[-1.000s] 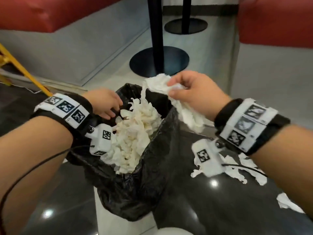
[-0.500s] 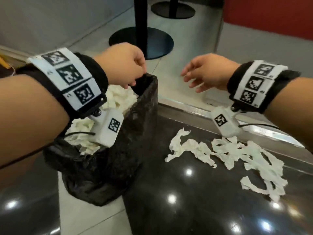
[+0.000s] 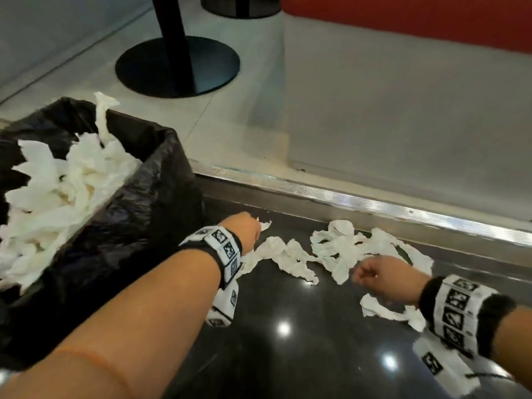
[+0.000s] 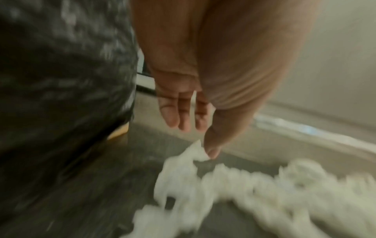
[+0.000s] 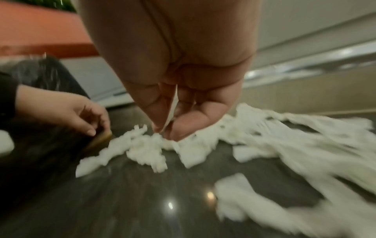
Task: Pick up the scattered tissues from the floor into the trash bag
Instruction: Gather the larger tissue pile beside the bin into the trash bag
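Observation:
A black trash bag (image 3: 129, 226) stands at the left, heaped with white tissues (image 3: 63, 182). More torn tissues (image 3: 339, 249) lie scattered on the dark glossy floor to its right. My left hand (image 3: 254, 228) is low beside the bag; in the left wrist view its fingers (image 4: 179, 112) are nearly straight and the thumb tip touches the end of a tissue strip (image 4: 195, 151). My right hand (image 3: 359, 276) is curled over the pile, and in the right wrist view it (image 5: 164, 130) pinches a thin tissue strip (image 5: 173, 107) between thumb and fingers.
A metal threshold strip (image 3: 374, 205) borders the dark floor (image 3: 288, 355). Beyond it is pale floor with a black round table base (image 3: 178, 67) and a grey bench base (image 3: 403, 110) under a red seat (image 3: 431, 18). More tissue scraps (image 3: 380, 309) lie near my right wrist.
Both hands have come down from the bag's mouth to the floor. The left hand has let go of the bag's rim, and the right hand has closed on a tissue strip.

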### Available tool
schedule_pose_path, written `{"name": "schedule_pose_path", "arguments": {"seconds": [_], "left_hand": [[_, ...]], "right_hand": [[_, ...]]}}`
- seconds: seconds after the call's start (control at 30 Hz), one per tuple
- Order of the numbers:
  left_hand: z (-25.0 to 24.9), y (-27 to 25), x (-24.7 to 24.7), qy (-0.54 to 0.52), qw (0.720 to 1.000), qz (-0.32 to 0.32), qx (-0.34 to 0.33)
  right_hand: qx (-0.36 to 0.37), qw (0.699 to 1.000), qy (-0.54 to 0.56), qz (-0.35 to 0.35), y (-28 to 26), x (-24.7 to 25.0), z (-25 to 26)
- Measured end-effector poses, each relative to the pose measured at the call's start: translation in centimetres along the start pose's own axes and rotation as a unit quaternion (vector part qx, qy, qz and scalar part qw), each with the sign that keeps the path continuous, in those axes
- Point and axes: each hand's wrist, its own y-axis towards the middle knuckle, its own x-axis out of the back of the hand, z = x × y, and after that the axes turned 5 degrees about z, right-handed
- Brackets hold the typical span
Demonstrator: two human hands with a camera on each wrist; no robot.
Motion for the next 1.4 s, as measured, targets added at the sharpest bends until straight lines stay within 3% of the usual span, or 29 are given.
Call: {"name": "schedule_pose_path", "arguments": {"seconds": [0.17, 0.3, 0.53, 0.6, 0.7, 0.83, 1.0, 1.07, 1.2, 1.3, 1.4], "left_hand": [[-0.4, 2.0, -9.6, -0.049, 0.999, -0.001, 0.016], [-0.5, 1.9, -9.9, -0.029, 0.999, 0.009, 0.023], [-1.2, 1.5, -9.1, -0.217, 0.971, -0.098, 0.013], [-1.5, 1.1, -8.8, -0.245, 0.965, -0.095, 0.005], [-2.3, 1.1, -8.9, -0.175, 0.981, -0.078, -0.019], [-3.8, 1.7, -9.0, -0.119, 0.988, -0.075, -0.059], [-4.5, 2.0, -10.5, -0.058, 0.993, 0.039, -0.092], [-4.3, 1.8, -10.7, -0.057, 0.993, 0.030, -0.097], [-4.6, 1.6, -10.4, 0.044, 0.993, 0.009, -0.107], [-4.9, 1.3, -10.0, 0.021, 0.996, -0.009, -0.085], [-5.5, 1.3, -9.6, -0.020, 0.996, -0.037, -0.076]], "right_hand": [[-0.012, 0.994, -0.082, 0.071, -1.1, -5.7, -5.6], [-0.002, 0.997, -0.048, 0.067, -2.0, -6.7, -6.5], [-0.008, 0.998, 0.067, -0.017, -0.3, -5.7, -6.4], [-0.013, 0.994, 0.096, -0.047, 0.3, -5.6, -6.6], [-0.021, 0.992, 0.106, -0.059, 0.6, -5.7, -6.8], [-0.027, 0.996, 0.040, -0.078, 0.2, -6.7, -7.3], [-0.073, 0.995, -0.034, -0.059, -0.1, -8.2, -7.5], [-0.082, 0.993, -0.052, -0.059, -0.1, -8.4, -7.4], [-0.115, 0.988, -0.080, -0.057, 0.9, -8.8, -7.6], [-0.137, 0.987, -0.062, -0.051, 2.0, -8.9, -8.1], [-0.097, 0.992, -0.039, -0.065, 2.5, -8.2, -8.0]]}}
